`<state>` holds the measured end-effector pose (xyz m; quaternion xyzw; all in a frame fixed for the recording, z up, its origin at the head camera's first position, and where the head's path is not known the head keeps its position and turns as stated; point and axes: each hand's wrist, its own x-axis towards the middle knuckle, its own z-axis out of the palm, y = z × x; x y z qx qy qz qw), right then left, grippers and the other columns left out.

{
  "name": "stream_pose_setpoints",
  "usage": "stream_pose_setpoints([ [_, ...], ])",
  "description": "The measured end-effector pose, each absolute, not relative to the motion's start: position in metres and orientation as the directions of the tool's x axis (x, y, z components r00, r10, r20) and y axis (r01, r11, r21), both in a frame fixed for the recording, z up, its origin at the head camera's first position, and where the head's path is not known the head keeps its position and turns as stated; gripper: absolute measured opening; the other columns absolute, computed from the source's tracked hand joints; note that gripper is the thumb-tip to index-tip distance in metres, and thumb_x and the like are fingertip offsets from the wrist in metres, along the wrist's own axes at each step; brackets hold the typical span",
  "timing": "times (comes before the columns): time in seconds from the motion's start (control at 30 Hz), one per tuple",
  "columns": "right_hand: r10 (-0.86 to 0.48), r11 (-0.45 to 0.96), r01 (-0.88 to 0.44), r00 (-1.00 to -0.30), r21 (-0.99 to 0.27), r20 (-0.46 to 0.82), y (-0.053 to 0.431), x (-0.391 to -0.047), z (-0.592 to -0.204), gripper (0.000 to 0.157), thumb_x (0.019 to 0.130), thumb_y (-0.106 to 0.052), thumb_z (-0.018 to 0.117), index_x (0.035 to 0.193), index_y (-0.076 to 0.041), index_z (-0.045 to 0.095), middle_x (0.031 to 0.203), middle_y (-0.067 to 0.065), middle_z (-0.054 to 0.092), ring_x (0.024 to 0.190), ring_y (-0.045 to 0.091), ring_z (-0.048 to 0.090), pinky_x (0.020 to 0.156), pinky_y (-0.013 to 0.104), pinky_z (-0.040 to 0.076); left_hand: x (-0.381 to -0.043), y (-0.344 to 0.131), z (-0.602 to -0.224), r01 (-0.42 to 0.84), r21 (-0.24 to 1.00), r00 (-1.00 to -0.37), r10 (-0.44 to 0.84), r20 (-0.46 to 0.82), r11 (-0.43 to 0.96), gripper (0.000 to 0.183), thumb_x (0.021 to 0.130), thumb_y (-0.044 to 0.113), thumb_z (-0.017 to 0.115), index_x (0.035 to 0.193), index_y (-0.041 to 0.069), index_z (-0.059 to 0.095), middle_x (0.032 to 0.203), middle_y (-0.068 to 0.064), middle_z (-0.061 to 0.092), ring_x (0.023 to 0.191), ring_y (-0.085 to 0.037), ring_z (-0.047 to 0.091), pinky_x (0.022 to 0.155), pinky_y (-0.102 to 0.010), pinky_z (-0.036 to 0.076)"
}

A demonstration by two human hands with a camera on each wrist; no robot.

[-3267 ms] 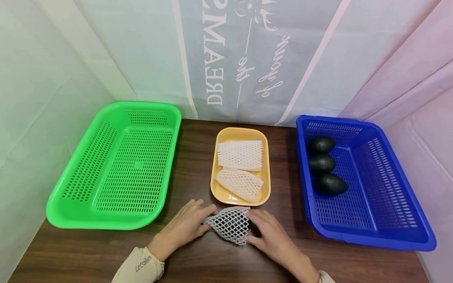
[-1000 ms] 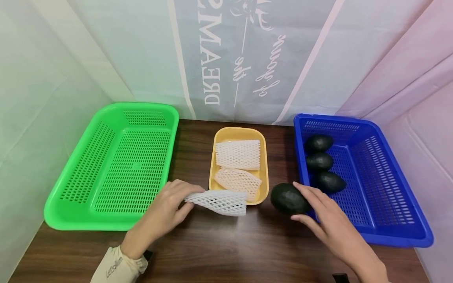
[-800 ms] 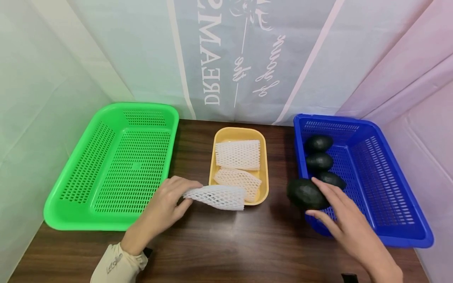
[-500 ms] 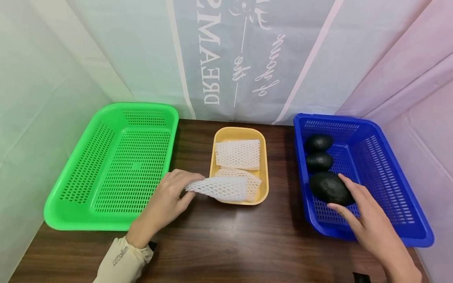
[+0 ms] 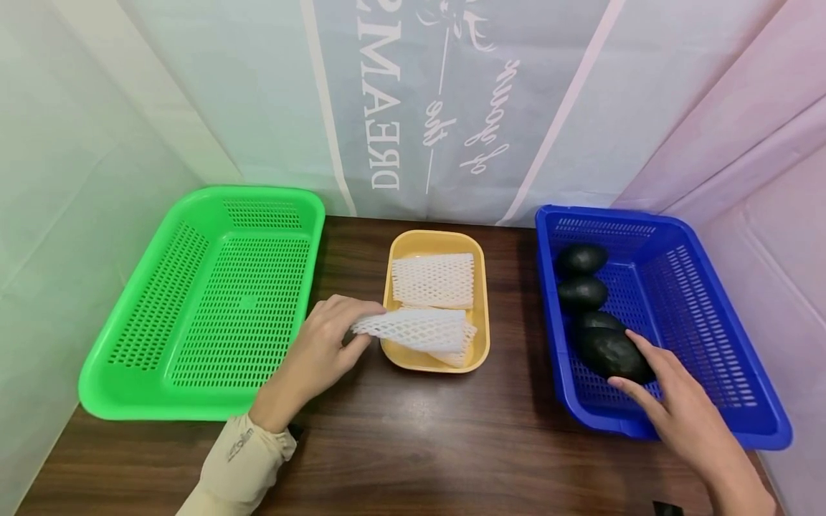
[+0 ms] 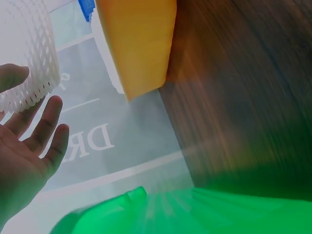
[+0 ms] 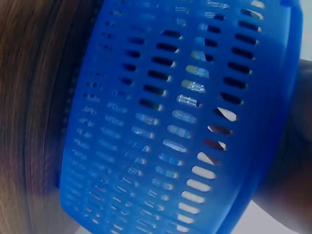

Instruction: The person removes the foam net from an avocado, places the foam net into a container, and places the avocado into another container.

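My left hand point(image 5: 329, 344) pinches one end of a white foam net sleeve point(image 5: 416, 327), holding it over the front half of a yellow tray point(image 5: 408, 359). The left wrist view shows the same sleeve point(image 6: 31, 53) at the thumb and fingers, beside the tray's side point(image 6: 141, 44). Two more foam net sleeves lie in the tray, the back one point(image 5: 434, 279) flat. My right hand point(image 5: 677, 405) grips a dark green avocado point(image 5: 614, 355) inside the blue basket point(image 5: 771, 412). Three other avocados point(image 5: 583, 294) lie along its left side, the nearest partly hidden. Basket wall point(image 7: 161, 117) fills the right wrist view.
A green basket point(image 5: 310, 279) with a slotted floor stands on the left. All the containers sit on a dark wooden table point(image 5: 413, 444). Printed fabric point(image 5: 413, 143) hangs behind, and pale fabric walls stand at both sides.
The sleeve and avocado, together at first, have come apart. My right hand has carried the avocado rightward into the blue basket. My left hand has moved the sleeve forward over the tray.
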<state>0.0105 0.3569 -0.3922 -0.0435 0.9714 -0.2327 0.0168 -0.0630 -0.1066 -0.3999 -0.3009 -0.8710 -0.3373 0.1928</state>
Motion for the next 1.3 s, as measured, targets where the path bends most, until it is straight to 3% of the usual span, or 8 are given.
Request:
stream_pose_setpoints([
  [0.27,-0.084,0.887,-0.027,-0.991,-0.461,-0.103,0.366,0.006,-0.399,0.076,0.098,-0.032,0.061,0.159,-0.015,0.019,0.143,0.039,0.037,0.124,0.062,0.039,0.086,0.070,0.036,-0.070,-0.094,-0.403,0.635,0.511,-0.771,0.431,0.469,0.580,0.031,0.084,0.005,0.072,0.115,0.011,0.069,0.111,-0.003,0.074,0.103,-0.021,0.064,0.092,-0.043,0.047],
  [0.63,-0.094,0.873,0.027,-0.970,-0.487,-0.224,0.368,0.001,-0.401,0.077,0.100,-0.039,0.056,0.160,-0.013,0.015,0.152,0.041,0.025,0.134,0.065,0.025,0.093,0.077,0.030,-0.075,-0.073,-0.413,0.645,0.490,-0.764,0.497,0.412,0.586,0.029,0.088,0.013,0.073,0.116,0.013,0.068,0.115,0.000,0.074,0.097,-0.018,0.064,0.088,-0.040,0.048],
  [0.8,-0.096,0.891,0.043,-0.955,-0.452,-0.279,0.369,0.000,-0.402,0.079,0.100,-0.044,0.055,0.160,-0.011,0.015,0.151,0.041,0.025,0.133,0.066,0.025,0.093,0.076,0.030,-0.076,-0.071,-0.417,0.630,0.475,-0.776,0.506,0.376,0.614,0.030,0.091,0.018,0.071,0.120,0.013,0.065,0.115,0.002,0.073,0.094,-0.017,0.063,0.087,-0.041,0.048],
  [1.07,-0.089,0.904,0.072,-0.932,-0.421,-0.351,0.372,-0.004,-0.404,0.081,0.099,-0.049,0.053,0.159,-0.009,0.015,0.151,0.042,0.024,0.132,0.067,0.024,0.091,0.077,0.030,-0.073,-0.072,-0.419,0.632,0.458,-0.775,0.516,0.366,0.625,0.048,0.088,0.027,0.075,0.133,0.020,0.059,0.130,-0.007,0.062,0.122,-0.028,0.054,0.099,-0.049,0.044],
  [1.3,-0.090,0.907,0.084,-0.918,-0.412,-0.385,0.372,-0.005,-0.405,0.082,0.099,-0.051,0.052,0.158,-0.005,0.018,0.151,0.042,0.025,0.132,0.066,0.025,0.092,0.076,0.031,-0.073,-0.070,-0.419,0.674,0.434,-0.738,0.543,0.400,0.597,0.028,0.089,0.025,0.075,0.117,0.024,0.071,0.128,-0.007,0.063,0.122,-0.027,0.053,0.100,-0.050,0.041],
])
